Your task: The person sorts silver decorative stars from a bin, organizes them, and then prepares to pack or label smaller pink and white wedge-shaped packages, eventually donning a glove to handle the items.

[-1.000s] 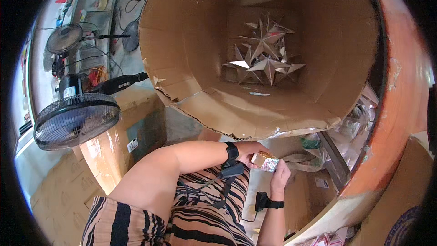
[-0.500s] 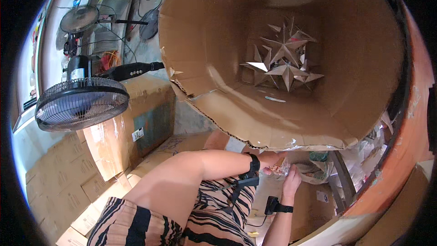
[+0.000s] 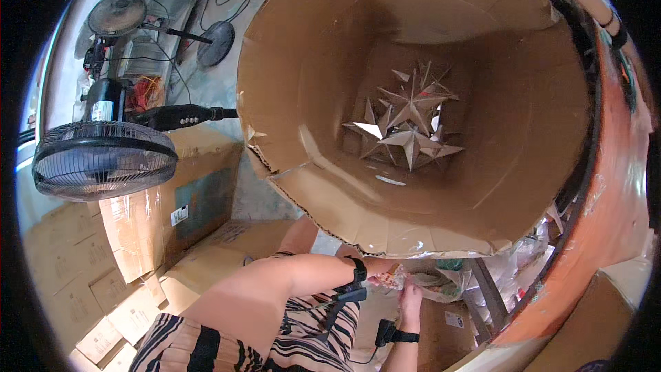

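Glossy, crinkled and mostly hidden, a small foil-like piece sits between both hands just below the torn rim of the big brown cardboard drum. The left hand seems closed on it; the right hand touches it, though its hold cannot be told. Pulled unevenly, the piece might tear or drop among the clear plastic bags. Folded silver paper stars lie deep inside the drum.

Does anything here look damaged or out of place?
Yes: the big cardboard box has a ragged, torn near rim, with frayed edges at its left corner. The shiny stars piled at its bottom look undamaged. Nothing appears spilled.
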The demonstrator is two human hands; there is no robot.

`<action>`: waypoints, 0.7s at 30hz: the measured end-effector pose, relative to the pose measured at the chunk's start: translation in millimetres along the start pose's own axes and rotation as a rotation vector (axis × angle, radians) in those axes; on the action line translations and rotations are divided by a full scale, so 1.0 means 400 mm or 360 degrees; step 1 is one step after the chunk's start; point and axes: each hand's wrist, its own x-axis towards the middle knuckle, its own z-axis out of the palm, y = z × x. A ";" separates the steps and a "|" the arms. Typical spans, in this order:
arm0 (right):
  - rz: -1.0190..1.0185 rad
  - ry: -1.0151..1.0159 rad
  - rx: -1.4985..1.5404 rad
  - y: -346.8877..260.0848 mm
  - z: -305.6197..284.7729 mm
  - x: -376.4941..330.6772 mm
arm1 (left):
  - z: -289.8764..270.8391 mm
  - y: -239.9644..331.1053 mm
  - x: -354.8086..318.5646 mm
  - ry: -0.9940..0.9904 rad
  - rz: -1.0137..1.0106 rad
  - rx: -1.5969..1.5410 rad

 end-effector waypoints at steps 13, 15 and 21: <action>-0.0472 0.0229 -0.0064 -0.019 0.027 -0.035 | 0.018 0.053 -0.027 -0.0055 -0.0243 0.0132; -0.0104 0.0336 -0.0044 -0.059 0.029 -0.043 | 0.074 0.133 -0.087 0.0147 -0.0262 0.0237; -0.0141 0.0549 -0.0123 -0.046 0.020 -0.026 | 0.133 0.202 -0.139 0.0445 -0.0212 0.0429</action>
